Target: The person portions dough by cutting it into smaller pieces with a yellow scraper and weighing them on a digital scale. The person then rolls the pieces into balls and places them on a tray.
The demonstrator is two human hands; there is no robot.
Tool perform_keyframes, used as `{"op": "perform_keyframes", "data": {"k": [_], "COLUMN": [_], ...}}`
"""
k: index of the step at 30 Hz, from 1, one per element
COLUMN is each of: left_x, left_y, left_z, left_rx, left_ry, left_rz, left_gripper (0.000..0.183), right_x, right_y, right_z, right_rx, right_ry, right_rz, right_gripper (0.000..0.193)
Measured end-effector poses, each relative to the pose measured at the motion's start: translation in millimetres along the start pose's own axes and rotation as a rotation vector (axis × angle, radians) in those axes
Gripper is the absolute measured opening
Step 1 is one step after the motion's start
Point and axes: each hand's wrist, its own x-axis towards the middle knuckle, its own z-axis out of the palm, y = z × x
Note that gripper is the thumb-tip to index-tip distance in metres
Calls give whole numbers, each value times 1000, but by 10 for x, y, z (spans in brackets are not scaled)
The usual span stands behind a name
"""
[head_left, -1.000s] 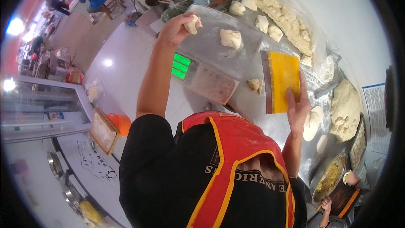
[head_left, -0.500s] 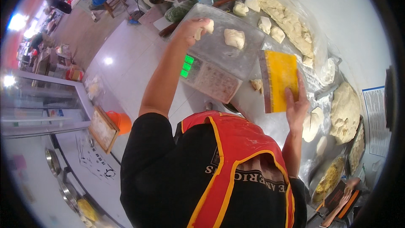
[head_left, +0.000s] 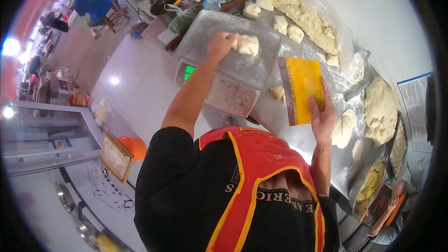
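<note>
My left hand is lowered over the metal tray of the digital scale, its fingers closed on a small dough piece that they mostly cover. Right beside it, apparently touching, a larger dough lump rests on the tray. My right hand grips a wide yellow dough scraper by its right edge, thumb across the face. The scraper is held up over the floury metal worktop, with a darker strip along its left edge.
Cut dough pieces and a long dough slab under plastic sheeting lie at the back. More dough and a bowl of yellow filling stand at right. A bag of greens sits beyond the tray. Another person's arm shows lower right.
My left hand has come down and to the right with the dough piece, from above the tray's left side to beside the larger lump. The right hand still holds the scraper.
</note>
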Motion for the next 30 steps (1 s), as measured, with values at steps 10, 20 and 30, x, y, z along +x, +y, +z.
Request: {"op": "perform_keyframes", "data": {"k": [10, 20, 30], "left_x": [170, 46, -24], "left_y": [-250, -47, -111], "left_z": [-606, -798, -867], "left_rx": [-1206, -1216, -463], "left_ry": [-111, -235, -63], "left_rz": [-55, -128, -48], "left_gripper": [31, 28, 34], "right_x": [8, 64, 72], "right_y": [-22, -10, -29], "right_z": [20, 97, 106], "right_rx": [-21, 18, 15], "right_ry": [48, 5, -14], "right_rz": [-49, -98, -63], "right_gripper": [53, 51, 52]}}
